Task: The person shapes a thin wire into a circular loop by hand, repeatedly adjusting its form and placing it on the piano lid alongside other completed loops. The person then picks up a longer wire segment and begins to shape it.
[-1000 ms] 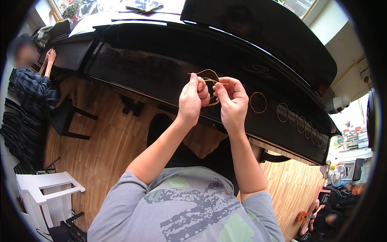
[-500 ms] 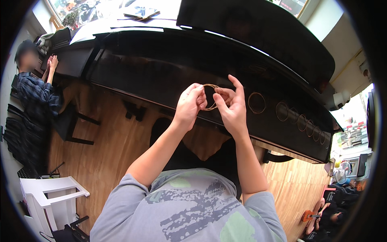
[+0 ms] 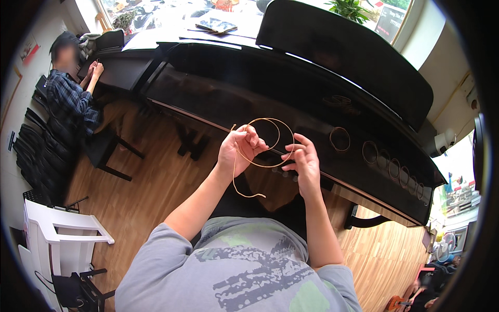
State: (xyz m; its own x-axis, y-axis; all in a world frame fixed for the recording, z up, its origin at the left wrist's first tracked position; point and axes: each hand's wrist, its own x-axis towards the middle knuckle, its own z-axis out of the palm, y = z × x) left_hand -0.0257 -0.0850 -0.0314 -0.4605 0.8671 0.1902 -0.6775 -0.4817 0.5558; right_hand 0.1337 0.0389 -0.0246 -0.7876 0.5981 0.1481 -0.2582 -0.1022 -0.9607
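Observation:
A golden guitar string (image 3: pixel 270 165) hangs in loose loops between my hands, one end trailing down in a curve. My left hand (image 3: pixel 236 151) pinches the loops at their left side, and a short tip of the string sticks up past its fingers. At the right edge of the loops is my right hand (image 3: pixel 305 166), its fingers apart and half curled, with the fingertips at the string. On the black piano (image 3: pixel 208 99) lies a coiled string (image 3: pixel 340 139), and further right a row of several more coils (image 3: pixel 393 169).
A person in a plaid shirt (image 3: pixel 70 99) sits at the far left, both hands raised over a dark surface. Behind that person stand black chairs (image 3: pixel 36 140). A white stand (image 3: pixel 67 221) is at the lower left. Papers (image 3: pixel 215 25) lie atop the piano.
The string's tight coil has opened into wider loops, with one end now dangling. My right hand's fingers have moved from gripping the coil to its right edge. The view has shifted left.

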